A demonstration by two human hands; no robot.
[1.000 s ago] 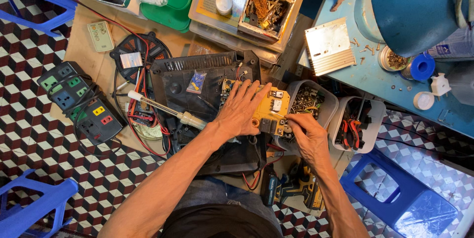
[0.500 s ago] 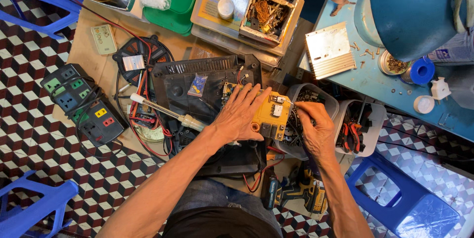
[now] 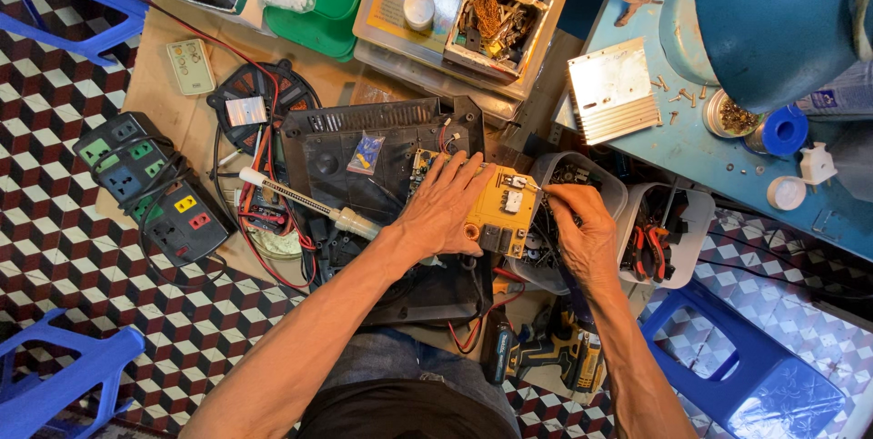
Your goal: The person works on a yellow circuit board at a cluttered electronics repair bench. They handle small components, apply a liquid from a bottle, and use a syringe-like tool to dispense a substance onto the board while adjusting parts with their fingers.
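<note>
Head view: both hands at a yellow circuit board over an opened black casing.

Head view, detail: the left hand [image 3: 447, 205] lies flat, its grip apart, fingers spread across the left part of the yellow circuit board [image 3: 503, 212] and pressing it onto the black casing [image 3: 382, 143]. The right hand [image 3: 582, 230] meets the board's right edge, its grip pinched together at the top corner; whether it clamps a part there cannot be told. Directly under the right grip sits a grey parts bin [image 3: 582, 171], with a second bin of red-handled pliers [image 3: 659, 239] just beyond it. Left of the left grip lies a white soldering tool [image 3: 305, 202]. Below both wrists rests a yellow cordless drill [image 3: 546, 357].
</note>
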